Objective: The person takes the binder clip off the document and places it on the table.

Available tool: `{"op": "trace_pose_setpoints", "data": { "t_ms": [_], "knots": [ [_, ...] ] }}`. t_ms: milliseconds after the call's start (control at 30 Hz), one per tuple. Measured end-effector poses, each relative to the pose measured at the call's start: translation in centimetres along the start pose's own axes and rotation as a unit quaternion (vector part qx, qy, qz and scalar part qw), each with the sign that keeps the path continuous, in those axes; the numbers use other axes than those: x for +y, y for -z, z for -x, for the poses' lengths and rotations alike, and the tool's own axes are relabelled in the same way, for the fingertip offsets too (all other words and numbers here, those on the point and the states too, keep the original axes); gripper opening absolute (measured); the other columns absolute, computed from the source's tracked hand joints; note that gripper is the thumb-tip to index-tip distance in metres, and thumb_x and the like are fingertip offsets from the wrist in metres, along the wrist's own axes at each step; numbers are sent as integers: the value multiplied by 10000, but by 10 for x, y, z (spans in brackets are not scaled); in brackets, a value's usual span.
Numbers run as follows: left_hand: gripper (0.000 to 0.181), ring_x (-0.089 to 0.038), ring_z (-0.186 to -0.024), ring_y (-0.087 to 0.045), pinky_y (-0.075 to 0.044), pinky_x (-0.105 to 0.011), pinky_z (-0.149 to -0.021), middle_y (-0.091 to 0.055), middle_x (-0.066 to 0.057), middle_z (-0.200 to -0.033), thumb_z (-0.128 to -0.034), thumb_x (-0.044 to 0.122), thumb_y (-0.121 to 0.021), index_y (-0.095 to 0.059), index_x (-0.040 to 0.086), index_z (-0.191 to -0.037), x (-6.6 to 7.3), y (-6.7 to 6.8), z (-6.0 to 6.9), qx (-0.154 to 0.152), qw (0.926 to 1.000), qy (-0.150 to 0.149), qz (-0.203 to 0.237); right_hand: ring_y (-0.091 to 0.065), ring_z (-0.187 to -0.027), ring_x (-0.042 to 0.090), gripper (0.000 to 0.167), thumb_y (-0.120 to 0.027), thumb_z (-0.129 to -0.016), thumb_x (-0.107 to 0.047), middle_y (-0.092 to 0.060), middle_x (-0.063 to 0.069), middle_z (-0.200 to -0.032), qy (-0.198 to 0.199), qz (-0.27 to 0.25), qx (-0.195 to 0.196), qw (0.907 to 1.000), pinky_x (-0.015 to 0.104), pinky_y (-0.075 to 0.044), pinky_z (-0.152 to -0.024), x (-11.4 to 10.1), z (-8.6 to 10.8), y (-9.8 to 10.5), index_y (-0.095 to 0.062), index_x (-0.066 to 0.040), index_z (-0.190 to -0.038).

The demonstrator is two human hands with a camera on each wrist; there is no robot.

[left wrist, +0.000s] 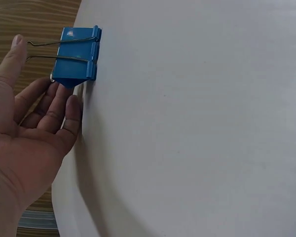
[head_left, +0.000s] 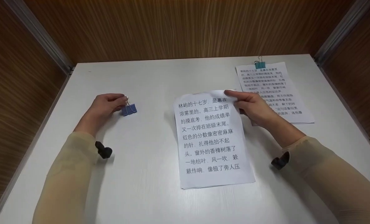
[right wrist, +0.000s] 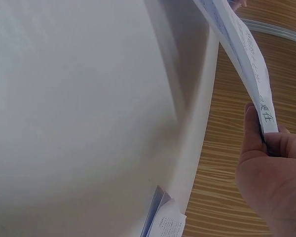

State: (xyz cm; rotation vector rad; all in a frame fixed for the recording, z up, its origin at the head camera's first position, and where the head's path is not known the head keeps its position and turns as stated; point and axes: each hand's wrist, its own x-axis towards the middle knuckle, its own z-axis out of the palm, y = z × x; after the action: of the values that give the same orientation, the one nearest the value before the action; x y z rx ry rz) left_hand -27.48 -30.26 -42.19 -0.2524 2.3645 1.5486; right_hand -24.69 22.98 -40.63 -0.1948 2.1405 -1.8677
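My left hand (head_left: 105,105) pinches the wire handles of a blue binder clip (head_left: 129,110) left of centre on the table. In the left wrist view the clip (left wrist: 75,54) has its handles by the thumb of the hand (left wrist: 34,118), with the other fingers curled beneath it. My right hand (head_left: 256,107) grips the upper right corner of a printed paper stack (head_left: 211,140), thumb on top. The right wrist view has this stack (right wrist: 246,61) edge-on, raised off the table, pinched between thumb and fingers of the hand (right wrist: 276,173).
A second printed stack (head_left: 265,81) with a teal binder clip (head_left: 260,65) at its top lies at the back right, partly behind my right hand. The white table (head_left: 141,174) is bounded by wood-grain panels (head_left: 185,28) at the back and sides.
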Motion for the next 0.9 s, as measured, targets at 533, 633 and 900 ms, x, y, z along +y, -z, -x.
{"op": "trace_pose_setpoints", "data": {
  "t_ms": [533,633,900],
  "knots": [
    [791,-195,-1420,-498,-381,-412,-1215,-533,-29,-1568,-974,562,-723,-467,184,-1620,12,1,5,-55,9995,292,44,-652,-1240,229,510,-485,-1062,40,-547,105,-1567,30,-26,-20,10000,264,-603,-833,1,0,0,-607,-156,-1516],
    [813,-208,-1448,-477,-392,-417,-1213,-504,-45,-1596,-975,567,-719,-450,166,-1629,17,3,10,145,9998,96,-128,-656,-1228,227,510,-490,-1060,38,-550,111,-1564,40,11,3,10000,254,-595,-826,2,-1,1,-603,-157,-1518],
    [788,-257,-1475,-455,-381,-435,-1224,-497,-96,-1603,-990,553,-706,-475,123,-1609,44,-7,29,809,9880,-1091,-735,-665,-1211,231,533,-487,-1052,43,-556,128,-1558,70,203,116,9997,240,-580,-810,3,-4,3,-601,-177,-1524]
  ]
}}
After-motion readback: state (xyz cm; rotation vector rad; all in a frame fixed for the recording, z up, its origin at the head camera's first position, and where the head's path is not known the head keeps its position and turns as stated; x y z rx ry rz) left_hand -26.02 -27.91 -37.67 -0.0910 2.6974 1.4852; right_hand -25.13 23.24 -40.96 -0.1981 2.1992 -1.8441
